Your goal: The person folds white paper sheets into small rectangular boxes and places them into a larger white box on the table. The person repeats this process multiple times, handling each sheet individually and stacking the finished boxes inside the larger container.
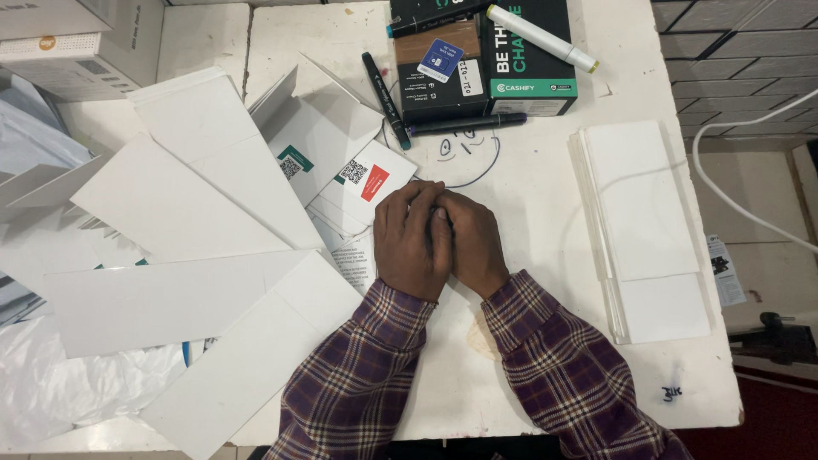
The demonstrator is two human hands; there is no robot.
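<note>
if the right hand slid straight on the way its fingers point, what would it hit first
The right hand points up and slightly left, under the left hand. Ahead lies bare table with pen scribbles, then probably the dark marker by the black box.
</note>
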